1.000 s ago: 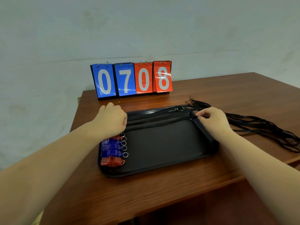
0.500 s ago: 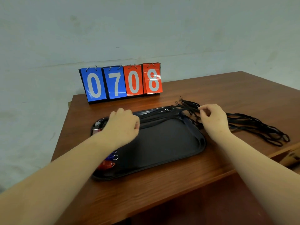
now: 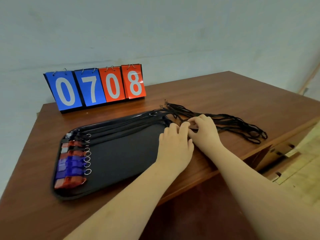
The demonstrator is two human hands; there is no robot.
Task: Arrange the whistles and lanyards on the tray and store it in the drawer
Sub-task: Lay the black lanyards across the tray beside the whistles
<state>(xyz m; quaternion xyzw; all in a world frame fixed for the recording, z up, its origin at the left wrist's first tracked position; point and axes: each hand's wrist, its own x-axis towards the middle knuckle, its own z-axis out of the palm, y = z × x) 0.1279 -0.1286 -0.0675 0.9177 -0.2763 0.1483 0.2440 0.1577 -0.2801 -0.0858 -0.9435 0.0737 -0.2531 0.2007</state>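
From my end this looks like a plain back room or small office used for sports gear. A bare, pale painted wall [image 3: 173, 32], scuffed in places, stands behind a dark reddish wooden worktop [image 3: 225, 94] built like a desk. A pale wood drawer [image 3: 294, 158] is pulled open at its right side. A flip scoreboard [image 3: 97, 87] with blue and red cards reading 0708 stands at the back edge. A black tray [image 3: 121, 161] carries a row of blue and red whistles [image 3: 72, 161], and black lanyards [image 3: 242, 129] trail off it onto the wood. What building the room belongs to I cannot tell.
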